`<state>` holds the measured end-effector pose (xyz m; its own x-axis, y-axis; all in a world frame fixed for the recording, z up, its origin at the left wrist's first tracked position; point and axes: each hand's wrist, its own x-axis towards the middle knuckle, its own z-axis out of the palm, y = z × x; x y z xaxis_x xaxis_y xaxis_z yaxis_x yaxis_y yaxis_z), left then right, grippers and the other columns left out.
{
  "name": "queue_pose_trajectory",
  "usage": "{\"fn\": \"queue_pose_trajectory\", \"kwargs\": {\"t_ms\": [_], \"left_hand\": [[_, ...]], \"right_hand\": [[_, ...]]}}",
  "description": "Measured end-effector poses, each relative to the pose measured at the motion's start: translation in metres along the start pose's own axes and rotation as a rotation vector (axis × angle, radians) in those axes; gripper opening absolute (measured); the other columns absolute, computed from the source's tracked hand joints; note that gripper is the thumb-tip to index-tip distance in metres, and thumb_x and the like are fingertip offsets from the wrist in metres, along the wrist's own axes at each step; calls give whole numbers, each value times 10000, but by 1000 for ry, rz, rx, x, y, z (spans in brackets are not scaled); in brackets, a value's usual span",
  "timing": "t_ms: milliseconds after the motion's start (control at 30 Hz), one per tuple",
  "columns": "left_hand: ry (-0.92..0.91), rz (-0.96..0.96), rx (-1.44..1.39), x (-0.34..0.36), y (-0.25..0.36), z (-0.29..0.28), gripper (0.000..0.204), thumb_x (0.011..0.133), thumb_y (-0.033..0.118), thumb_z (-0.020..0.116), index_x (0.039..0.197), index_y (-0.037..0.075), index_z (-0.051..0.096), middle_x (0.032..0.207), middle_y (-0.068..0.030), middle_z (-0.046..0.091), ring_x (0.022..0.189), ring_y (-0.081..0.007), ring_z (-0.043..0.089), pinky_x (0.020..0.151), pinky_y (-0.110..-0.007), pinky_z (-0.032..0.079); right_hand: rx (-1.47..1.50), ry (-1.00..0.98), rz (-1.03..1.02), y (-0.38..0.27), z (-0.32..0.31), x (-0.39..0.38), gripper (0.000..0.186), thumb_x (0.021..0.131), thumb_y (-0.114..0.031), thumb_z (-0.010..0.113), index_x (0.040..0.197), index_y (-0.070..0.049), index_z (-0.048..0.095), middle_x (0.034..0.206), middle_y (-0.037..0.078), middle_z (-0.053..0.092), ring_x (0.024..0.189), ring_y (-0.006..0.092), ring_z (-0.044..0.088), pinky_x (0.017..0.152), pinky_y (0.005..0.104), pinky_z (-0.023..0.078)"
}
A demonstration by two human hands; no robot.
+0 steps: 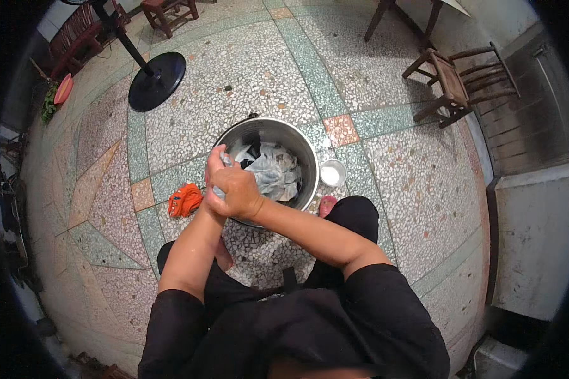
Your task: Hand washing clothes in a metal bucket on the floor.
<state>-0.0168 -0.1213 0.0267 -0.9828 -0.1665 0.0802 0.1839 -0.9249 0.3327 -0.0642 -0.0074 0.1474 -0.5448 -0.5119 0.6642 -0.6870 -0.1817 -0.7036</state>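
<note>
A round metal basin [309, 155] stands on the floor between my feet. Wet-looking grey cloth [273, 174] lies bunched inside it, with a darker piece at its far left. Over the basin's left rim, my left hand [214, 165] and my right hand [239, 189] are clasped together. Both are closed around a light grey-blue cloth [219, 192]; only small bits of it show between the fingers, and the rest is hidden. Left of the basin lies a crumpled orange cloth [184, 201]. A small white bowl [332, 172] sits against the basin's right side.
A black stand with a round base [157, 82] rises at the far left. A wooden chair [449, 79] is at the right near the wall. Further back are a low stool [169, 14] and a reddish bench [76, 38]. A pink object [63, 89] lies by green leaves.
</note>
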Motion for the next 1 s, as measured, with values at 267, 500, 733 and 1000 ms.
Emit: {"fn": "queue_pose_trajectory", "kwargs": {"t_ms": [267, 500, 733, 1000], "left_hand": [[777, 42, 142, 17, -48, 90, 324, 838, 398, 407, 866, 106, 544, 810, -47, 565, 786, -178, 562, 726, -332, 465], [730, -32, 248, 19, -19, 79, 262, 774, 381, 541, 690, 135, 504, 619, -15, 492, 601, -182, 519, 632, -325, 456], [517, -204, 428, 16, 14, 133, 136, 752, 195, 580, 784, 64, 564, 786, -69, 607, 694, -188, 595, 694, -353, 494], [194, -290, 2103, 8, -4, 147, 580, 624, 311, 713, 1089, 25, 519, 1011, -167, 571, 966, -203, 540, 798, -344, 426]], "right_hand": [[-171, -49, 340, 41, -14, -1, 197, 694, -258, 555, 638, -69, 554, 629, 178, 548, 584, 366, 538, 520, 418, 431], [-31, -62, 185, 15, -19, -6, 155, 693, -243, 574, 720, -93, 598, 688, 157, 588, 651, 339, 576, 575, 407, 452], [-215, -186, 598, 65, -69, 20, 402, 865, -376, 380, 726, -43, 556, 745, 212, 574, 754, 409, 547, 628, 479, 408], [488, -240, 705, 48, -60, 26, 259, 806, -208, 415, 674, -9, 518, 620, 93, 546, 557, 208, 525, 541, 316, 411]]}}
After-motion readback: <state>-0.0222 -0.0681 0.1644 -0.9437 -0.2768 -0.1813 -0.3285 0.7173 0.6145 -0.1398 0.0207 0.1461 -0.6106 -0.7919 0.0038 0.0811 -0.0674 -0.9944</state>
